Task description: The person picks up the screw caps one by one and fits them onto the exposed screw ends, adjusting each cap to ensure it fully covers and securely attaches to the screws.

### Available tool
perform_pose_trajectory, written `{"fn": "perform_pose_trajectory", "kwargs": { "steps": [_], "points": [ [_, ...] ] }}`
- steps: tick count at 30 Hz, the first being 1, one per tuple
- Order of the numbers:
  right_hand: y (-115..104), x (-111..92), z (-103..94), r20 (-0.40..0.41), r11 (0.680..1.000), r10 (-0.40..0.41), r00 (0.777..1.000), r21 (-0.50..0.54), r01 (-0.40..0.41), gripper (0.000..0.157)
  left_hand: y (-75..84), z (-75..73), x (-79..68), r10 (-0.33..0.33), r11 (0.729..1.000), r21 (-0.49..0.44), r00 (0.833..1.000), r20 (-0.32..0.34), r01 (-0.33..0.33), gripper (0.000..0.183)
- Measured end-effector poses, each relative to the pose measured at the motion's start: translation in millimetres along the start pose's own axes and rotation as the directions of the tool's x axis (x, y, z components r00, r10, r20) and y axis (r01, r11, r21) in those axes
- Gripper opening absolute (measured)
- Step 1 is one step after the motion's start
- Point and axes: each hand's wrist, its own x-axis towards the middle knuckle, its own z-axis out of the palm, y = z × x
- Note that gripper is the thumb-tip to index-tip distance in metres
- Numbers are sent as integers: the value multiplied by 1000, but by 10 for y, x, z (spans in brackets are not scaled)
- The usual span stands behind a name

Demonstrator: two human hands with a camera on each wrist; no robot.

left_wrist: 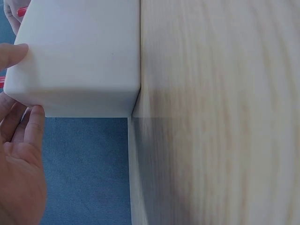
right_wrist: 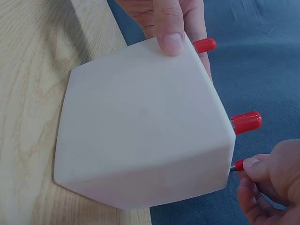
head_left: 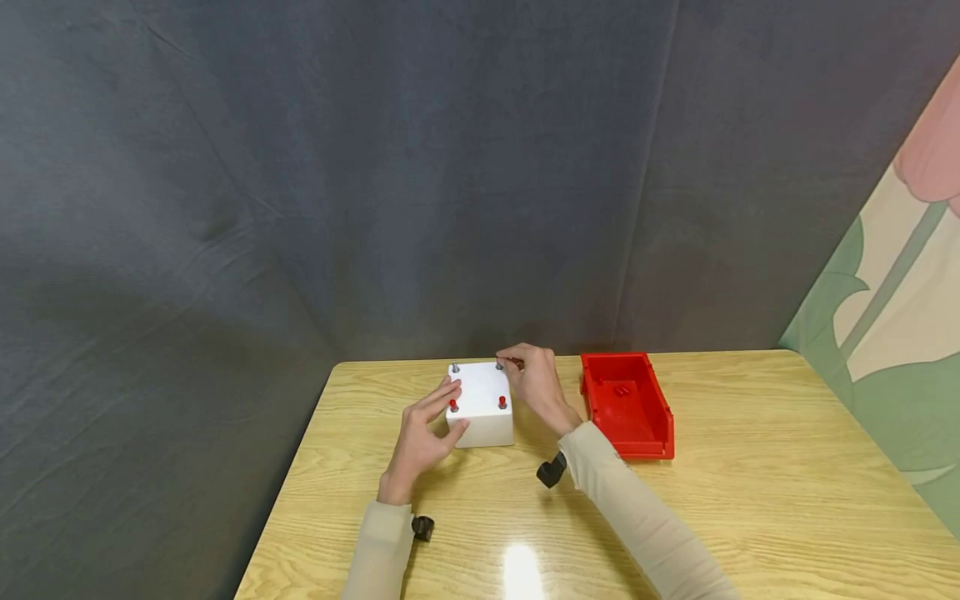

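A white block [head_left: 482, 390] with rounded edges stands on the table, metal studs at the corners of its top. Red caps cover the two near studs, the near-right cap [head_left: 502, 402] and the near-left cap [head_left: 453, 405]. The far-left stud [head_left: 454, 367] is bare metal. My left hand [head_left: 420, 435] holds the block at its near-left corner, thumb on the front face and fingers along the left side. At the far-right stud, my right hand [head_left: 536, 382] pinches a red cap [right_wrist: 239, 165] between thumb and fingers; in the right wrist view some metal shows below that cap.
To the right of the block is a red bin [head_left: 667, 433] with a few small red caps [head_left: 621, 390] lying inside. The wooden table [head_left: 750, 467] ends at a dark curtain [head_left: 480, 183] just behind the block. A flower-patterned panel [head_left: 900, 333] borders the right side.
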Motion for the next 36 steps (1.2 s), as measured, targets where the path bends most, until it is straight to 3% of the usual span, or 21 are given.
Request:
{"fn": "perform_pose_trajectory", "kwargs": {
  "steps": [7,21,36],
  "points": [
    [0,-10,5,-8,1000,3,1000,-6,-3,13,36,-4,6,-16,1000,-3,1000,4,16,52],
    [7,-25,8,-19,1000,-28,999,4,28,14,18,17,3,38,999,-2,999,-20,-38,51],
    [33,-30,22,-20,1000,-18,1000,3,18,12,31,13,1,30,999,11,999,-12,-30,52]
  ]
}}
